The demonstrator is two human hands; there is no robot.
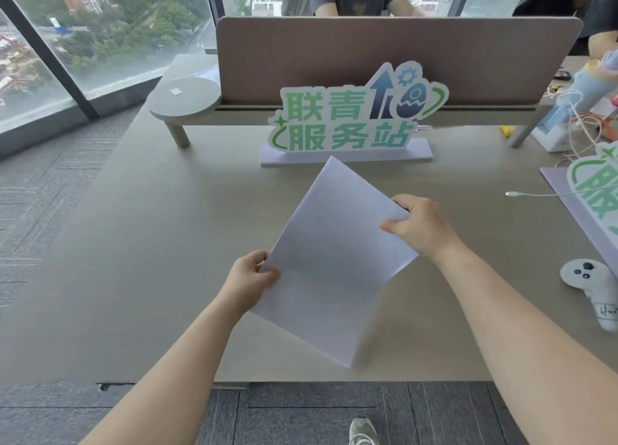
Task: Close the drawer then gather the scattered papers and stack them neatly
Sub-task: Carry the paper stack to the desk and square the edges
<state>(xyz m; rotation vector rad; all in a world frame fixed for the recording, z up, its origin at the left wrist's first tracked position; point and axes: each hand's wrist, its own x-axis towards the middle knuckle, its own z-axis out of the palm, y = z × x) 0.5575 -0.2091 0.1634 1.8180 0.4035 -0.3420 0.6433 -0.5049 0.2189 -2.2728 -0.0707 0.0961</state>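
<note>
Left hand [249, 279] and right hand [419, 225] each pinch the papers [334, 260] above the desk [133, 244]

Bright daylight from windows [100, 43]; soft shadows on desk [150, 227]; wide-angle edge bending; paper [334, 260] perhaps slightly blurred.

both hands [249, 279] [419, 225] grip the white papers [334, 264] above the desk [167, 244].
</note>
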